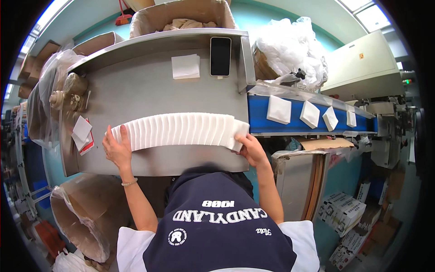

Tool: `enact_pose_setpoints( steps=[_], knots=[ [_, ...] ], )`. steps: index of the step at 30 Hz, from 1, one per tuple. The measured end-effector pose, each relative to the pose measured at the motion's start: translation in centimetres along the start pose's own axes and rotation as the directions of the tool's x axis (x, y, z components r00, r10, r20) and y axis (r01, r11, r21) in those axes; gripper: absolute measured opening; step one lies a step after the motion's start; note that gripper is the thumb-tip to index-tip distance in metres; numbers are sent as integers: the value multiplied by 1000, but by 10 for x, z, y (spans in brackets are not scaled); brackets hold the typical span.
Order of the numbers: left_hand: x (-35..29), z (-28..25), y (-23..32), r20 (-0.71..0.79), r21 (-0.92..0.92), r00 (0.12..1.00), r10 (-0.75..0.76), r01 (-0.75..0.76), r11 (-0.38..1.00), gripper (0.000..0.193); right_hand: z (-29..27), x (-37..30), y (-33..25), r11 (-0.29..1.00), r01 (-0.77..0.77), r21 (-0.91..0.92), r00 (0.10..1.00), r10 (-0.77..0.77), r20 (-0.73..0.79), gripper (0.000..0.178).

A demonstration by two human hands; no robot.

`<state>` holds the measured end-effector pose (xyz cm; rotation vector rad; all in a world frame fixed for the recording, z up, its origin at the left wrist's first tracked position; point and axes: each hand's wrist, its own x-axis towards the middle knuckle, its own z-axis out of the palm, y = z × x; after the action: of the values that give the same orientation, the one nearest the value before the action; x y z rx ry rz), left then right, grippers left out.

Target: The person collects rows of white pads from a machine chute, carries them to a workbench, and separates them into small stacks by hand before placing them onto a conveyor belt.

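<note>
A long row of white folded pieces [176, 130] lies on the steel counter [136, 86], running in a gentle curve across its near half, from near the left edge to the right edge. The pieces are packed tightly, overlapping one another.

The left hand [118, 144] is at the row's left end, thumb and fingers spread apart, the fingertips against the end; a pale bracelet [129, 182] circles that wrist. The right hand [248, 148] pinches a white end piece [239, 130] between thumb and fingers at the counter's right edge; this piece sits at an angle to the rest.

Near the far right corner lies a phone [220, 56] with a dark screen, and to its left a small stack of white sheets [186, 66]. Brownish rolls [75, 84] stand by the left edge, toward the far left corner. Closer along that edge, white squares [82, 129] lie partly over a red card [88, 147].

A blue conveyor belt [294, 123] extends from the counter's right edge, carrying four white pieces [278, 109] spaced apart. Beyond the far edge stands a cardboard box [181, 18]; clear plastic bags [294, 50] are heaped behind the belt.
</note>
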<state>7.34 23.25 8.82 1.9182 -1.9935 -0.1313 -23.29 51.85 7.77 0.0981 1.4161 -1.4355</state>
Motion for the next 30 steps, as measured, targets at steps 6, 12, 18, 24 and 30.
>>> enact_pose_setpoints(
  steps=[6,12,18,24,30],
  knots=[
    [-3,0,10,16,-6,1000,20,-20,1000,67,1,20,1,973,232,-3,935,-224,-274,39],
    [-9,-9,22,44,22,999,10,-11,1000,64,40,2,-12,951,188,-247,974,-213,-78,40],
    [-9,-1,15,31,-13,999,38,-38,999,64,-2,7,-5,981,169,98,967,-145,-207,33],
    [-15,-2,25,46,-16,996,77,-76,997,63,35,17,-2,809,377,-451,886,-457,-79,47],
    [-17,-6,28,69,-18,996,55,-54,998,63,20,7,-4,992,54,-111,998,-51,27,43]
  ],
)
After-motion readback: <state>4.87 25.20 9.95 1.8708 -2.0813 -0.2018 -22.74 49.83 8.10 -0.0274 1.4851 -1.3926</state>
